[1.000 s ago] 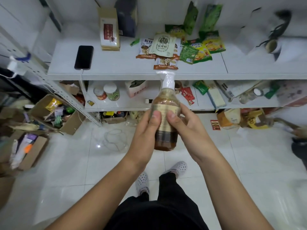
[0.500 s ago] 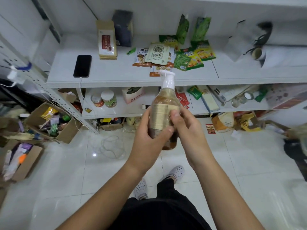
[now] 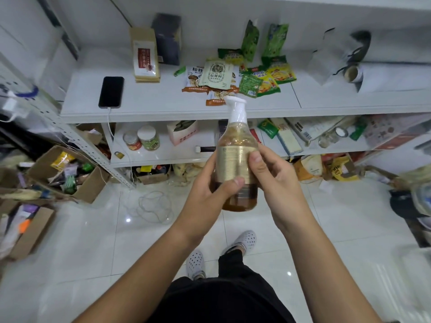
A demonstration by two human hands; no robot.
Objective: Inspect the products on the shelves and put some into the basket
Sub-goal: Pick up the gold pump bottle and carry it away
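Before shelves [image 3: 163, 110], both hands grip amber-filled bottle [image 3: 235, 164].

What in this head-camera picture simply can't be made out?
- Bottle: label print too small and glary to read; left hand and right hand cover its sides.
- Basket: none in view.
- Right edge of the picture: things there smeared by blur.
- Lower shelf: back hidden under the top shelf.

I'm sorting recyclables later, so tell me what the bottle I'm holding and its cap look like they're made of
Bottle: looks like clear plastic, maybe glass; amber liquid shows through it. Its label looks like glossy gold foil or metallised film. Cap: opaque white, likely moulded plastic under a clear shrink sleeve. Left hand and right hand both grip the bottle.
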